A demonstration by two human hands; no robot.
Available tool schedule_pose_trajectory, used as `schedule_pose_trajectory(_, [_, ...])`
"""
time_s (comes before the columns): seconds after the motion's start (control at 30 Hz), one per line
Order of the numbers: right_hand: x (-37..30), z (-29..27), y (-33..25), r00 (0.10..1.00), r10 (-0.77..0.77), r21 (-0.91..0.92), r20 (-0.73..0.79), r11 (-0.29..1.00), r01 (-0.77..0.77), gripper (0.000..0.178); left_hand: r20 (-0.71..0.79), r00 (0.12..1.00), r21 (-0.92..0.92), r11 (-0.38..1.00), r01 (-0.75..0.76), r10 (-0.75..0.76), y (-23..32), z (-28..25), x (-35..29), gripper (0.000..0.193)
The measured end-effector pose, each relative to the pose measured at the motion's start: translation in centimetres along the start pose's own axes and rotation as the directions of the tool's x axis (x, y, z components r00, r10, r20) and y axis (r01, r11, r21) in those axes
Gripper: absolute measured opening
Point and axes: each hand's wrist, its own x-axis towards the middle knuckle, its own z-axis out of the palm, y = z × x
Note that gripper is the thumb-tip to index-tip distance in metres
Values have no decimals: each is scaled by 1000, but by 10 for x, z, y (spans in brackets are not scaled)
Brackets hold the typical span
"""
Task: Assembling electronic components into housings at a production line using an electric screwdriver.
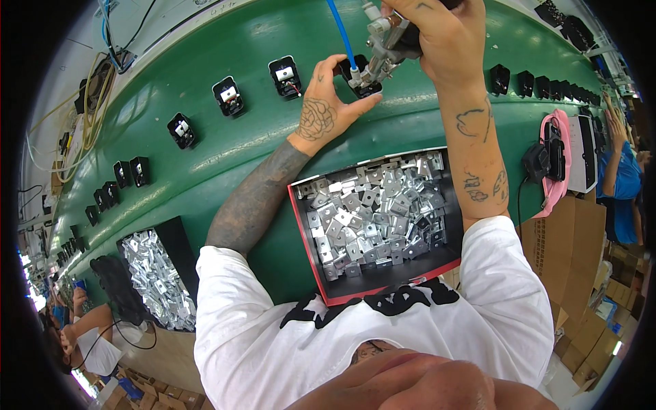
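My left hand (326,108) has its fingers and thumb closed around the sides of a small black housing (374,87) on the green workbench. In my right hand (441,37), at the top of the view, is a metal hand tool (387,44) with fittings. A blue hose (342,33) runs down to the tool's lower end. That tip sits over the open housing and hides much of its inside. Close below my forearms, a red-edged black box (324,290) holds many small, bent silver metal brackets (376,212).
Black housings with pale inserts, such as one open housing (228,96), stand in a row along the green bench (225,160). More black housings (525,83) line the right. A second box (179,256) of brackets lies left. Other people sit at both sides; cartons (564,253) stand right.
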Motion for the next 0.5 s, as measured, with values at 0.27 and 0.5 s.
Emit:
schedule_pose_trajectory(0.27, [16,-21,-25,982,-161,-293,-100,948,125,14,239,969,227,966,-123,67,-14,-16,-8,73])
schedule_pose_trajectory(0.5, [32,-35,-33,952,-249,-446,179,842,304,18,408,891,197,934,-298,199,124,-68,-27,35])
